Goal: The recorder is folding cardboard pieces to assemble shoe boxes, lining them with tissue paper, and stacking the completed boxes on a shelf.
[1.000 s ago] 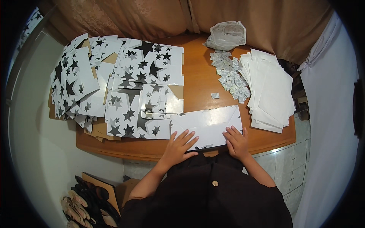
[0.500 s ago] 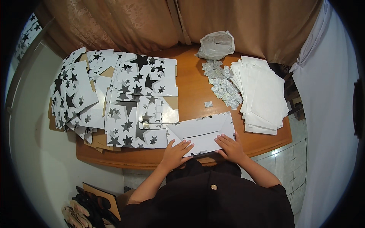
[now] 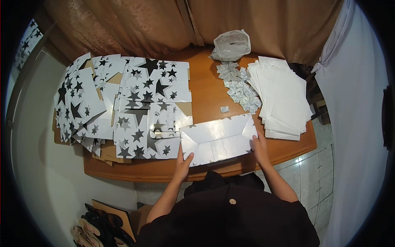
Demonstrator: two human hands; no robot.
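Both my hands hold a folded white paper bag (image 3: 220,139) at the table's near edge. Its glossy, creased base faces up, with flaps meeting along a line across the middle, and bits of black star print show along its rim. My left hand (image 3: 184,162) grips its left end, thumb on top and the other fingers mostly hidden beneath. At the right end my right hand (image 3: 260,147) closes on the edge in the same way. Left of the bag lies a stack of star-printed paper bags (image 3: 138,140), which the held bag's left end partly overlaps.
More star-printed bags (image 3: 84,96) with brown card spread at the far left. Small silvery packets (image 3: 242,92) lie piled beside white sheets (image 3: 286,99); one single packet (image 3: 224,109) sits apart. A clear plastic bag (image 3: 232,44) stands by the brown curtain (image 3: 247,16). Shoes (image 3: 98,224) are lower left.
My hands have gone from lying flat on the bag to gripping its two ends. The bag now shows a different face, creased and shiny, in place of the one with the slit-like fold.
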